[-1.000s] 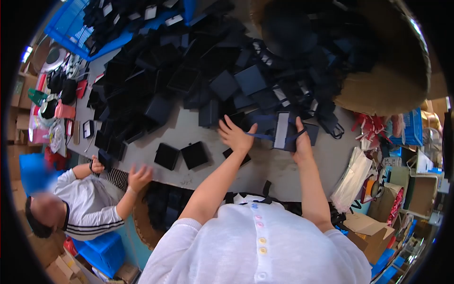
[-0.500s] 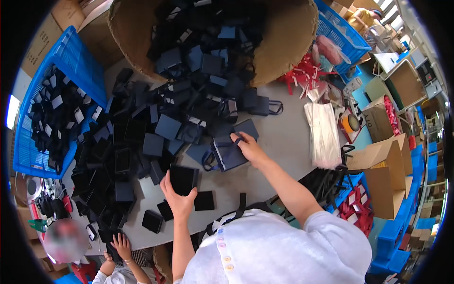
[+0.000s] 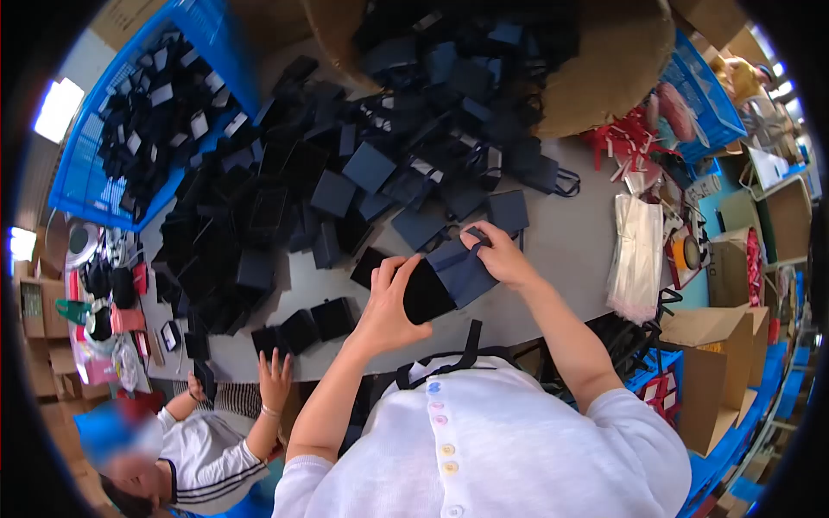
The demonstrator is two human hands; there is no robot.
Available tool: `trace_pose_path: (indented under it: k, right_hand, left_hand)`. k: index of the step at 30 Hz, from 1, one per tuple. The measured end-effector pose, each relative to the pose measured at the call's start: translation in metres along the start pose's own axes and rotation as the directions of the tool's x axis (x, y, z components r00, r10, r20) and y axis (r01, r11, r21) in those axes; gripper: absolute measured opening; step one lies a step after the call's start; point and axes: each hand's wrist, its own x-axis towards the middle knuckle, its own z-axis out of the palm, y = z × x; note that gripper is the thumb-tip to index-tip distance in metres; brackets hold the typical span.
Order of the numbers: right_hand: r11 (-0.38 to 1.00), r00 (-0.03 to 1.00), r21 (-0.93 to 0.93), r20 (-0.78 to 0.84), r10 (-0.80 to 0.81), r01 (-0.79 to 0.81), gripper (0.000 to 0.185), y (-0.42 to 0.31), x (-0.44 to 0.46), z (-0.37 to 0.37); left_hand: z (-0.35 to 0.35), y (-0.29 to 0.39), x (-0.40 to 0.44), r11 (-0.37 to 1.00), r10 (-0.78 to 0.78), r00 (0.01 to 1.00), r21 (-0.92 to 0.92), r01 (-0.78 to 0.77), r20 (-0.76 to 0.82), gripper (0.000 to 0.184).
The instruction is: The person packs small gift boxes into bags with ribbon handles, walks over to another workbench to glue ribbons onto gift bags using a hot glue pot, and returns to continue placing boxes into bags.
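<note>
My left hand grips a black open-topped box by its sides, near the table's front edge. Against it sits a navy ribboned box, held at its top edge and ribbon by my right hand. The two boxes touch or nearly touch; whether one enters the other I cannot tell. Just beyond my right hand lies another navy box. A black box rests beside my left hand. Farther left, small open black boxes stand near the table edge.
A large heap of navy and black boxes spreads from a big cardboard drum. A blue crate of dark pieces stands left. Clear plastic bags lie right. At lower left, a co-worker's hand is by the boxes.
My left hand has brought the black box rightward against the navy ribboned box. The camera view has shifted, and more of the co-worker at lower left shows.
</note>
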Motion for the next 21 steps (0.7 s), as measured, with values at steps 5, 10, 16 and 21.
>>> trace_pose_path:
  k: [5, 10, 16, 21]
  right_hand:
    - [0.979, 0.992, -0.202, 0.125, 0.005, 0.020, 0.041, 0.024, -0.004, 0.017]
    - [0.982, 0.977, -0.181, 0.212, -0.020, 0.059, 0.036, 0.025, -0.010, 0.053]
    - [0.950, 0.769, -0.027, 0.594, -0.235, 0.311, 0.062, 0.037, -0.038, 0.127]
    - [0.161, 0.657, -0.637, 0.739, -0.150, 0.754, 0.076, 0.071, 0.079, 0.083]
  left_hand:
    - [0.015, -0.011, -0.023, 0.987, -0.148, 0.977, -0.090, 0.135, -0.152, 0.087]
    - [0.016, -0.034, -0.041, 0.921, -0.078, 0.932, -0.383, -0.067, -0.353, 0.091]
    - [0.023, -0.031, -0.084, 0.929, -0.350, 0.760, -0.307, 0.207, -0.548, 0.045]
    - [0.031, -0.136, -0.215, 0.900, -0.429, 0.858, -0.219, 0.377, -0.283, 0.060]
